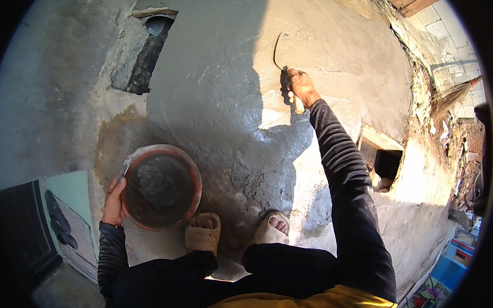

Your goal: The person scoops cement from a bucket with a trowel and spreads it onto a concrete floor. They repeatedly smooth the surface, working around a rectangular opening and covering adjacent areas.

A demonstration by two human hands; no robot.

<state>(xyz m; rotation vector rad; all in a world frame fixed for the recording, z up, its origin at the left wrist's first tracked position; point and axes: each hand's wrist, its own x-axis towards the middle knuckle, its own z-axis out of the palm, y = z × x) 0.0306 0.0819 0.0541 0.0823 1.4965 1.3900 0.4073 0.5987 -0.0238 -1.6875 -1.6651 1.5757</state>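
My right hand (302, 86) is closed round the pale handle of a trowel (298, 105). Its blade reaches away from me over the sunlit wet cement (337, 54), showing mainly as a thin dark curved edge. I cannot tell how flat it lies. At the left, my left hand (114, 201) grips the rim of a round reddish basin (198, 179). Grey wet mortar (161, 189) lies in the basin. A small pale piece stands by the rim above my left fingers; I cannot make out what it is.
A rectangular opening (146, 58) breaks the surface at the far left, and another dark opening (386, 163) lies right of my right arm. A straw broom (452, 99) leans at the right edge. My sandalled feet (271, 228) stand beside the basin. Blue items (453, 264) lie lower right.
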